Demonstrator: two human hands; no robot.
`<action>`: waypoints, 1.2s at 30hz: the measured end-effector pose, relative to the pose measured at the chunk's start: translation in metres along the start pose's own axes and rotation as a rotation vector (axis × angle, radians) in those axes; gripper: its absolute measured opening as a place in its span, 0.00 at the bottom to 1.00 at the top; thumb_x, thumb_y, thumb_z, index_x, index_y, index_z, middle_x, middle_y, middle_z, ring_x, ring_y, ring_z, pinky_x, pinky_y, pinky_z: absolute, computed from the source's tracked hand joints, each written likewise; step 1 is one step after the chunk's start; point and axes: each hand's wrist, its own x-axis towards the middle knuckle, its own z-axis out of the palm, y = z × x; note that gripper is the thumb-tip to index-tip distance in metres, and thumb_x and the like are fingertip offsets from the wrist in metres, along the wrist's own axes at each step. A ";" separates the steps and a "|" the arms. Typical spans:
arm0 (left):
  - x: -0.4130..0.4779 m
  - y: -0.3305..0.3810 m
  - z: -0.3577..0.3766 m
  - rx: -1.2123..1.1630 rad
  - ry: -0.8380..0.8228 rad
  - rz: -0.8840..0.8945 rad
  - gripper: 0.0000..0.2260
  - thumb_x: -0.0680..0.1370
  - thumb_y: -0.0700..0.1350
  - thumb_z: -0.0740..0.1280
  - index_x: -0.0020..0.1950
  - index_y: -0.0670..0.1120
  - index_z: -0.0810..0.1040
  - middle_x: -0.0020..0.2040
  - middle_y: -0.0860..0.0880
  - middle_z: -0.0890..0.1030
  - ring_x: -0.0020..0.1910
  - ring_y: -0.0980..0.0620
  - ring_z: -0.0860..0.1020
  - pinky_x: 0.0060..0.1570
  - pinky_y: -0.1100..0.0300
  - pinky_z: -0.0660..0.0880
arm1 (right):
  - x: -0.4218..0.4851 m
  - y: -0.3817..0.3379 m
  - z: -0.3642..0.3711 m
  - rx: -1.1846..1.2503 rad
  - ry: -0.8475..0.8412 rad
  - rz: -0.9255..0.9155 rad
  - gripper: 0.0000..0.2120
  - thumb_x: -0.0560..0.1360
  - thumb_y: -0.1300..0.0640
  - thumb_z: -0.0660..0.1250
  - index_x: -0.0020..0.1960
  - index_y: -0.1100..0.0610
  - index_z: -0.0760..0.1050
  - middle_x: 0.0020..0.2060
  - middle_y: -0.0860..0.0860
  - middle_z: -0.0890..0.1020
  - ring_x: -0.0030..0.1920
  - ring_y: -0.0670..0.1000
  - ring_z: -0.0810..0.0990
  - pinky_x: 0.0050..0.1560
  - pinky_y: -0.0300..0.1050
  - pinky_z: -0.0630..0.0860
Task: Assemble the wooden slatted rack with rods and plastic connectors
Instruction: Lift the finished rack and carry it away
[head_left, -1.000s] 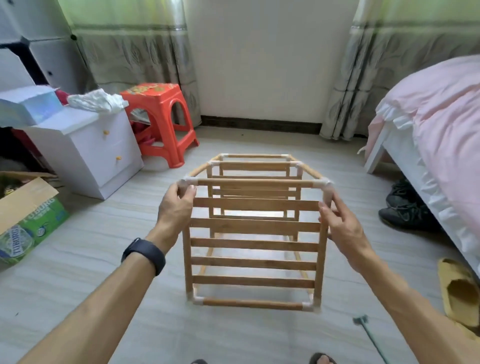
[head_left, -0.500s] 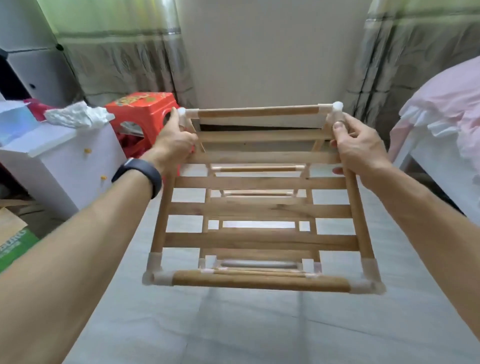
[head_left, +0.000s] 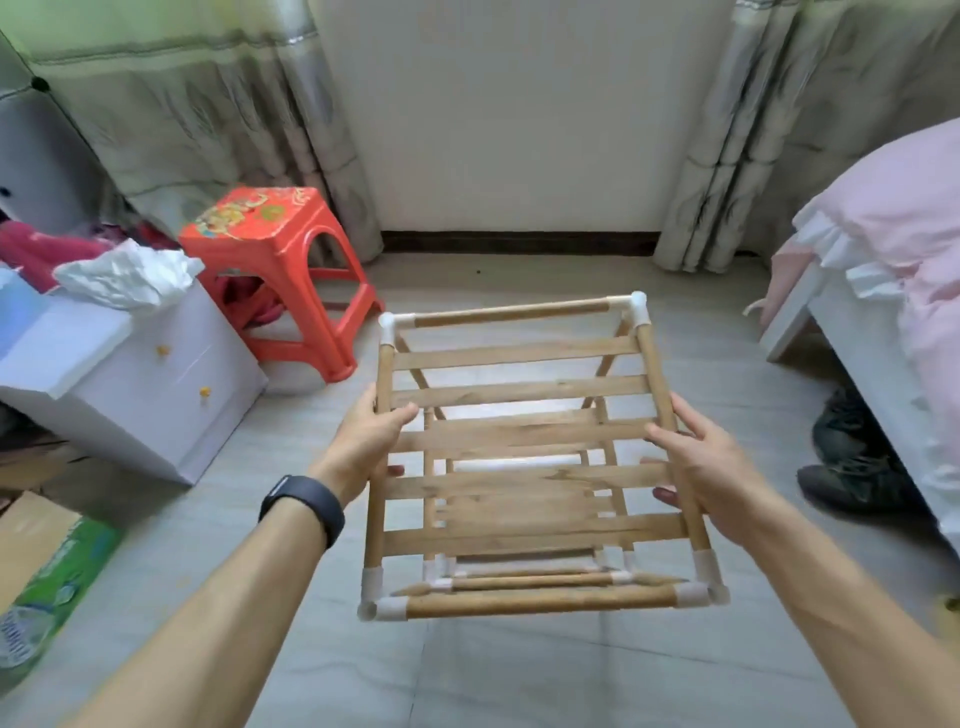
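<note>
- Rack (head_left: 519, 436) is held in the air above the floor (head_left: 519, 675), slatted top tilted toward the camera, approx. mid-room between cabinet (head_left: 130, 384) and bed (head_left: 893, 260).
- Left hand (head_left: 363, 447) is wrapped round the rack's left side rod: thumb laid on top by a slat, fingers curled under.
- Right hand (head_left: 711, 467) is clamped on the right side rod the same way: thumb on top, fingertips (head_left: 665, 493) showing below a slat.
- Done, as judged: top frame is closed w/ rods (head_left: 535, 603) on all four sides, white connectors (head_left: 638, 306) are fitted at each corner, and slats (head_left: 519, 358) are set across it.
- Legs & a lower tier are seen thru the gaps, also joined w/ connectors. Whether every lower joint is fully seated can't be told.
- No loose rods, slats or connectors are seen on the floor in view.
- Left, prob.: joints to be checked & pressed home, then rack to be set down upright.
- Task is judged near-complete, poss. complete.
</note>
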 end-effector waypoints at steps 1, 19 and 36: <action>-0.007 0.006 -0.005 -0.034 -0.021 -0.053 0.11 0.82 0.49 0.66 0.65 0.55 0.74 0.60 0.51 0.78 0.55 0.46 0.79 0.53 0.40 0.80 | -0.008 -0.007 0.001 0.020 0.012 0.034 0.16 0.82 0.55 0.65 0.54 0.31 0.73 0.54 0.47 0.79 0.52 0.54 0.81 0.58 0.59 0.78; -0.193 0.150 0.002 0.128 -0.453 -0.351 0.19 0.81 0.58 0.64 0.70 0.55 0.73 0.67 0.47 0.76 0.59 0.43 0.78 0.56 0.41 0.75 | -0.304 -0.074 -0.074 0.286 0.403 0.501 0.26 0.79 0.46 0.68 0.73 0.34 0.65 0.55 0.48 0.81 0.54 0.55 0.82 0.44 0.50 0.78; -0.462 0.215 0.183 0.591 -1.136 -0.162 0.23 0.82 0.65 0.54 0.67 0.52 0.74 0.61 0.52 0.76 0.57 0.49 0.77 0.53 0.51 0.73 | -0.667 -0.030 -0.129 0.685 1.190 0.599 0.20 0.78 0.36 0.63 0.70 0.33 0.70 0.57 0.37 0.78 0.51 0.52 0.83 0.43 0.49 0.79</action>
